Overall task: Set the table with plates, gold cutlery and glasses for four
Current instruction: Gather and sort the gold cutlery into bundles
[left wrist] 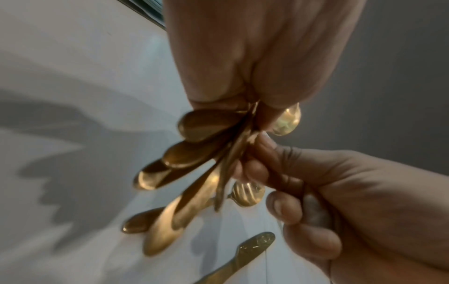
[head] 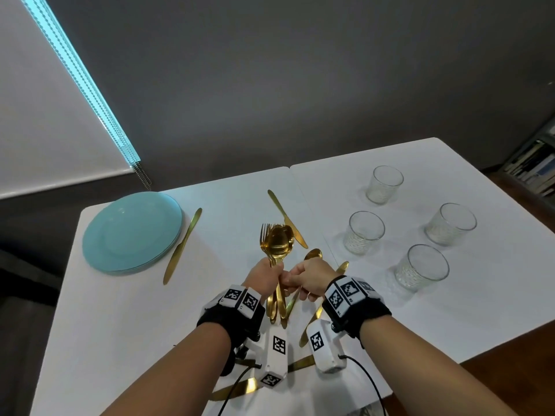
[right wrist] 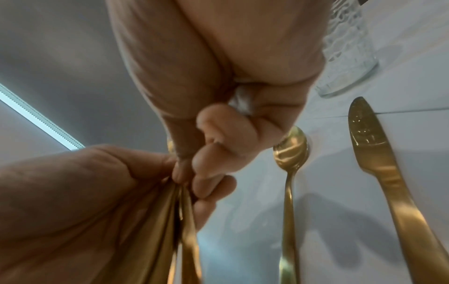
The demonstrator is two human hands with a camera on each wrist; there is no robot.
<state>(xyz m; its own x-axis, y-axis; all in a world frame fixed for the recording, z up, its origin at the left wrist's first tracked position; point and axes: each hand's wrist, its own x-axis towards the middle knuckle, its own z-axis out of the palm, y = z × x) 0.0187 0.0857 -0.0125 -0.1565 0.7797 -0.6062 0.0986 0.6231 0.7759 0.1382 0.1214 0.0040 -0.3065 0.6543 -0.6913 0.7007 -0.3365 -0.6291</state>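
Note:
My left hand [head: 270, 276] grips a bundle of gold forks and spoons [head: 277, 243] upright above the white table [head: 126, 319]; its handles fan out below the fist [left wrist: 192, 165]. My right hand [head: 290, 280] is right beside it, fingers curled, thumb and forefinger pinching a handle in the bundle [right wrist: 170, 221]. A stack of teal plates [head: 132, 232] lies at the far left with a gold knife [head: 183, 246] beside it. Another knife [head: 286, 219] and a spoon [head: 312, 253] lie loose in the middle. Several clear glasses [head: 422, 267] stand at the right.
A third knife [head: 324, 304] lies partly under my right wrist, seen also as knife [right wrist: 379, 173] beside the loose spoon [right wrist: 289, 153]. Gold table legs show below the near edge. A shelf with books [head: 534, 166] is at the far right, a window blind at the left.

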